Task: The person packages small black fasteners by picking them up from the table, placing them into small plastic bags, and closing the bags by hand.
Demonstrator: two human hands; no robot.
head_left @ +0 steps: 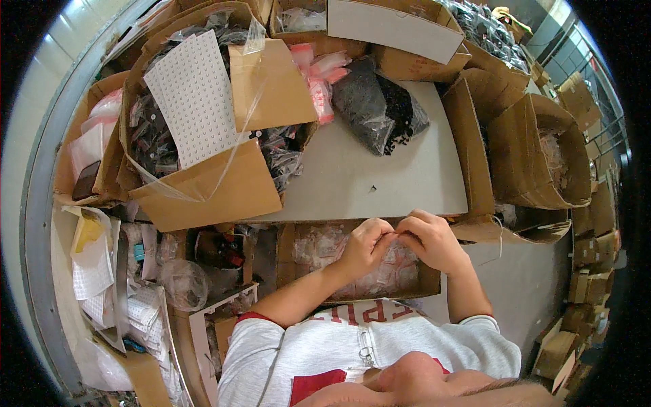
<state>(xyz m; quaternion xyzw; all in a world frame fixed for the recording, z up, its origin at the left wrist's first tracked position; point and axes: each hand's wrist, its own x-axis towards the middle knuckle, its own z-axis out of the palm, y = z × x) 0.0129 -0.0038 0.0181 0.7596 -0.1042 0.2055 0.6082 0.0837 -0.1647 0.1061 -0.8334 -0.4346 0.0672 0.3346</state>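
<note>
My left hand (368,245) and my right hand (432,243) meet fingertip to fingertip just off the near edge of the pale tabletop (325,183). Both are closed in a pinch. Whatever lies between the fingers is too small and too covered to name. Below them is a shallow cardboard box (291,261) with many small clear plastic bags (400,271) in it, some with reddish edges. On the tabletop beyond, an open clear bag (363,102) spills small black parts (400,112). One tiny dark piece (372,188) lies by itself nearer to my hands.
A large open carton (210,193) at the left holds dark bagged items and a white dotted sheet (193,98). Pink-edged plastic bags (319,81) lie beside it. Tall cartons (536,149) stand to the right. Papers (91,264) and a crumpled clear bag (186,283) sit at the near left.
</note>
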